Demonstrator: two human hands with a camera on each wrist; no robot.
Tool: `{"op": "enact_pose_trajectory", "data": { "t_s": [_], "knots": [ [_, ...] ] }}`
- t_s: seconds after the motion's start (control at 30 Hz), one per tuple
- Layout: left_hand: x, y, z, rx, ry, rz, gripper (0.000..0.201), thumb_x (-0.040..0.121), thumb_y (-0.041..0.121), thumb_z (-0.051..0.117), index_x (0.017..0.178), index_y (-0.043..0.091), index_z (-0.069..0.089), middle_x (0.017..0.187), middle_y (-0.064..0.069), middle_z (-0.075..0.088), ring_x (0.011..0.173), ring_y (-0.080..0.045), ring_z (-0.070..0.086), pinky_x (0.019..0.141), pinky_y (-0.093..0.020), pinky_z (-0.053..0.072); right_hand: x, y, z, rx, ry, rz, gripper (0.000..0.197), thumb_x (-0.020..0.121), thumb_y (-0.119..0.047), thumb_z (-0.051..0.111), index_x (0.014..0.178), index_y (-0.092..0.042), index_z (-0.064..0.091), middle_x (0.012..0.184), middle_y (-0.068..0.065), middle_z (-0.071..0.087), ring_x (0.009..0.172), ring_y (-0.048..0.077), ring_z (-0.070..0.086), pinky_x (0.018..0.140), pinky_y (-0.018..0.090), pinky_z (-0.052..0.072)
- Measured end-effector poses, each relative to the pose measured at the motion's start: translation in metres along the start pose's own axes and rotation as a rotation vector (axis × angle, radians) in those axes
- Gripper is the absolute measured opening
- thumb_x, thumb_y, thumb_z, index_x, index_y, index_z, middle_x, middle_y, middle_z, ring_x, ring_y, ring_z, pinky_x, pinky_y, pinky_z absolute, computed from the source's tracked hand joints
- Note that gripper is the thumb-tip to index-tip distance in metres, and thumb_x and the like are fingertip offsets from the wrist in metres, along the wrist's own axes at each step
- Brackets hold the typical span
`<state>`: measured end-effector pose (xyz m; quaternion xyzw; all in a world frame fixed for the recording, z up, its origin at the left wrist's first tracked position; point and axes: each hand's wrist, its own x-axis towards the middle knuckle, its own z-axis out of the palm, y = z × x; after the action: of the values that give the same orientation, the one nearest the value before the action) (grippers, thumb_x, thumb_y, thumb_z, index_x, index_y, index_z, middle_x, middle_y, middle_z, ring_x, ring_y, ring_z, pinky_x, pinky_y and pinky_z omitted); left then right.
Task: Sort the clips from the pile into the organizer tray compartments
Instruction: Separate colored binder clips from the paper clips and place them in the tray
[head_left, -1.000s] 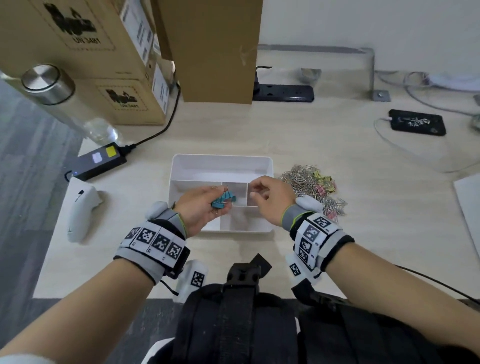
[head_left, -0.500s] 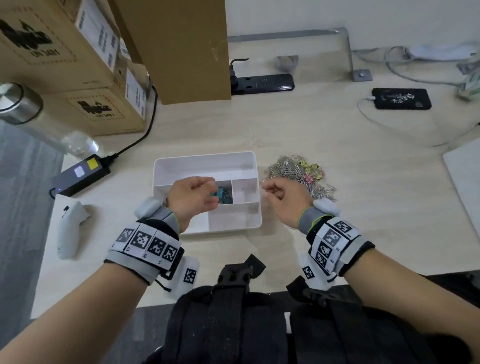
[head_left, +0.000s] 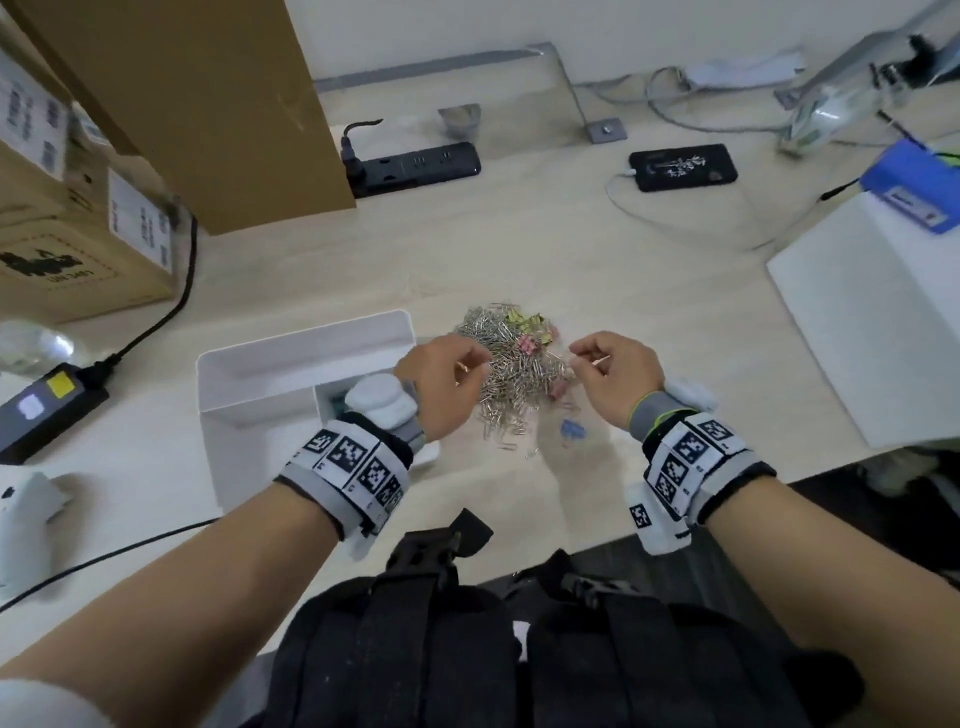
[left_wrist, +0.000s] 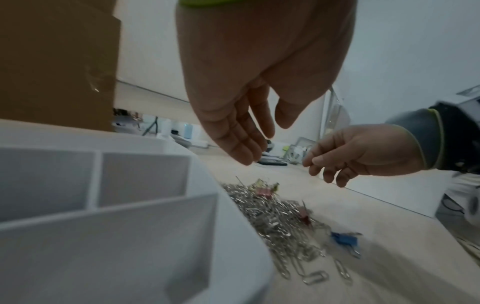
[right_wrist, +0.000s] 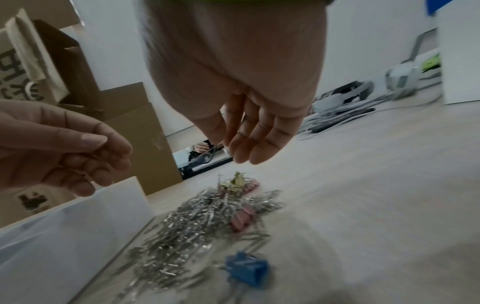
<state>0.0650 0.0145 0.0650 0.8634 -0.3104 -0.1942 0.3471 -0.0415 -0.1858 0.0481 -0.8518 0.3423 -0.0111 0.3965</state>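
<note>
Both hands, left hand (head_left: 447, 379) and right hand (head_left: 613, 374), hover loosely spread, empty, above one clip pile (head_left: 511, 374); one blue clip (head_left: 570, 429) lies just beside it.

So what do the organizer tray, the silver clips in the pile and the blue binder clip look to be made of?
Organizer tray: seemingly moulded white plastic, smooth matte walls, rounded corners.
Silver paper clips: bent metal wire, bright and glinting.
Blue binder clip: probably painted sheet metal with bare wire handles; blur leaves the finish uncertain.
</note>
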Motion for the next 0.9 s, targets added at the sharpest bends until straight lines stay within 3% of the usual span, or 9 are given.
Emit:
{"op": "enact_pose_trajectory", "data": {
  "t_s": [0.17,0.27,0.4,0.5,0.6,0.7,0.8,0.9],
  "knots": [
    [0.006,0.016,0.045,0.004,-0.083,0.064,0.016,0.087,0.02,0.063,0.1,0.013,0.068,0.092,-0.002,0.07,0.077,-0.016,0.064,0.072,-0.034,0.056,-0.01,0.042,-0.008,-0.073,-0.055,0.071,0.014,0.086,-0.029,0.064,0.1,-0.029,0.065,0.092,-0.012,0.062,0.072,0.011,0.06,0.076,0.025,0.049],
    [0.004,0.011,0.064,0.032,-0.136,0.07,0.017,0.085,0.022,0.065,0.1,0.014,0.068,0.093,-0.001,0.069,0.076,-0.014,0.063,0.07,-0.035,0.057,-0.024,0.051,0.002,-0.168,-0.222,0.006,0.034,0.08,-0.036,0.069,0.112,-0.031,0.06,0.106,-0.008,0.053,0.082,0.016,0.059,0.078,0.029,0.048],
    [-0.001,0.01,0.088,0.009,-0.192,0.039,0.023,0.082,0.024,0.067,0.102,0.013,0.066,0.092,-0.001,0.068,0.075,-0.014,0.063,0.068,-0.032,0.056,-0.034,0.07,0.018,-0.32,-0.29,-0.151,0.042,0.081,-0.031,0.068,0.121,-0.029,0.057,0.115,-0.002,0.05,0.092,0.019,0.056,0.075,0.025,0.045],
    [-0.004,0.01,0.094,-0.005,-0.196,0.018,0.023,0.083,0.021,0.068,0.103,0.011,0.066,0.088,0.001,0.066,0.073,-0.013,0.062,0.065,-0.019,0.049,-0.031,0.074,0.024,-0.3,-0.261,-0.226,0.023,0.084,-0.028,0.064,0.107,-0.025,0.065,0.104,0.0,0.055,0.088,0.022,0.056,0.069,0.027,0.042],
    [-0.004,0.009,0.097,-0.001,-0.2,-0.008,0.024,0.082,0.023,0.068,0.104,0.014,0.065,0.089,0.003,0.066,0.073,-0.011,0.063,0.065,-0.018,0.049,-0.024,0.076,0.021,-0.167,-0.179,-0.181,0.008,0.086,-0.022,0.063,0.09,-0.021,0.07,0.092,0.001,0.061,0.082,0.021,0.057,0.071,0.029,0.045],
    [-0.004,0.009,0.096,-0.021,-0.218,-0.065,0.028,0.081,0.025,0.069,0.108,0.02,0.064,0.094,0.006,0.067,0.075,-0.006,0.063,0.068,-0.018,0.05,-0.021,0.072,0.016,-0.065,-0.084,-0.092,0.007,0.086,-0.019,0.064,0.083,-0.022,0.069,0.084,-0.001,0.065,0.076,0.017,0.059,0.071,0.027,0.046],
    [-0.003,0.015,0.094,-0.094,-0.234,-0.12,0.034,0.08,0.025,0.072,0.112,0.026,0.061,0.098,0.009,0.065,0.081,-0.006,0.065,0.07,-0.022,0.054,-0.02,0.06,0.013,0.087,-0.012,0.006,0.016,0.084,-0.019,0.065,0.077,-0.033,0.063,0.07,-0.01,0.062,0.064,0.009,0.056,0.065,0.022,0.047],
    [-0.001,0.018,0.089,-0.132,-0.21,-0.118,0.036,0.079,0.024,0.073,0.113,0.023,0.062,0.099,0.006,0.066,0.08,-0.009,0.067,0.069,-0.017,0.052,-0.014,0.05,0.012,-0.067,-0.164,-0.003,0.01,0.083,-0.026,0.065,0.087,-0.035,0.061,0.081,-0.01,0.059,0.071,0.011,0.056,0.067,0.024,0.045]
  ]
}}
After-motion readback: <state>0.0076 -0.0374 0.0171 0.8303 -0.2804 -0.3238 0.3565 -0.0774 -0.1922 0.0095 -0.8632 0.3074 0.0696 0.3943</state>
